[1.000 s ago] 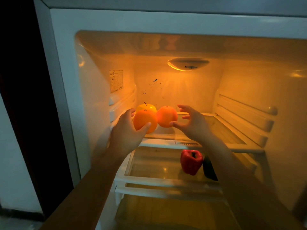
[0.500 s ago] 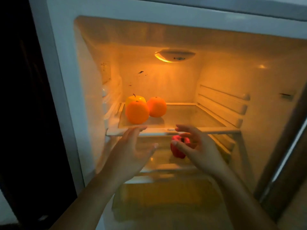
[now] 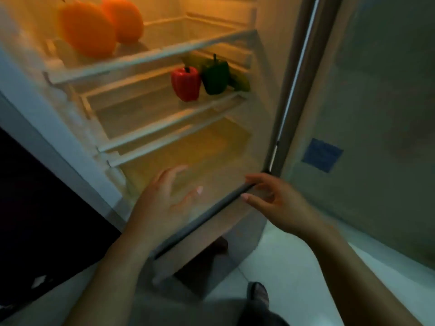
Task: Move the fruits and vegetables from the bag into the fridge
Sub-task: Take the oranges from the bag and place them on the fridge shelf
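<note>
Left hand (image 3: 162,203) and right hand (image 3: 280,208) are hovering empty, fingers spread; something yellowish (image 3: 240,83) is hiding behind the green pepper (image 3: 215,76).

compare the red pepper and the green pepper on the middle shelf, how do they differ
Colour: the red pepper is bright red, the green pepper dark green. Place: the red pepper sits left and nearer the front edge of the shelf, the green pepper right of it and further back. Stem: the green pepper's stem looks longer than the red pepper's short one. Both stand upright, stem up, side by side on the same shelf.
</note>
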The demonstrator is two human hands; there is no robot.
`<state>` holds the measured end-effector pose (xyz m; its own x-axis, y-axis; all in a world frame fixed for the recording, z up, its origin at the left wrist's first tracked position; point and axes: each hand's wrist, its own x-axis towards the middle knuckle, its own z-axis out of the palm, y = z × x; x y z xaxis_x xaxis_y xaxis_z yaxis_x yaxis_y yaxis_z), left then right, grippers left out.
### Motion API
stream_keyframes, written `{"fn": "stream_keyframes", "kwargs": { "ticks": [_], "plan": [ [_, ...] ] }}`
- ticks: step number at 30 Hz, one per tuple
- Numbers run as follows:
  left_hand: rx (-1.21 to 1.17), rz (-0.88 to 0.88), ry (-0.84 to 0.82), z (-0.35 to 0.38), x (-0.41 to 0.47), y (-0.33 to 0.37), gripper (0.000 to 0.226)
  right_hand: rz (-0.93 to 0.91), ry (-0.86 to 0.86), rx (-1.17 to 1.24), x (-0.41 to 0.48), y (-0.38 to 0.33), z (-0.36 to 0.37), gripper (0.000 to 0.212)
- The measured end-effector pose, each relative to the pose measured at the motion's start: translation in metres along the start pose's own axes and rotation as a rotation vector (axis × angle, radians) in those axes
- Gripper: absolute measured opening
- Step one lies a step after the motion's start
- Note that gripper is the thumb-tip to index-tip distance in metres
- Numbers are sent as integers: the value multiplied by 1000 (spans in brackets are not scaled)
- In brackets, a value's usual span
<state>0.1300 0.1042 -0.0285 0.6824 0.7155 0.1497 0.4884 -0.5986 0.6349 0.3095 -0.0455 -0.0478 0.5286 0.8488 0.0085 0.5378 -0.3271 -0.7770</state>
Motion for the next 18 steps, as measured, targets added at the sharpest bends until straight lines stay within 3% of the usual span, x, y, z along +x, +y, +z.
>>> {"fn": "stream_keyframes", "kwargs": {
  "ticks": [10,18],
  "plan": [
    [14,101,-344,77,-50,20,51,252,57,-6,-122,60,2,51],
    [44,235,-485,156,-90,110,51,374,143,-41,-212,114,-61,49]
  ]
}}
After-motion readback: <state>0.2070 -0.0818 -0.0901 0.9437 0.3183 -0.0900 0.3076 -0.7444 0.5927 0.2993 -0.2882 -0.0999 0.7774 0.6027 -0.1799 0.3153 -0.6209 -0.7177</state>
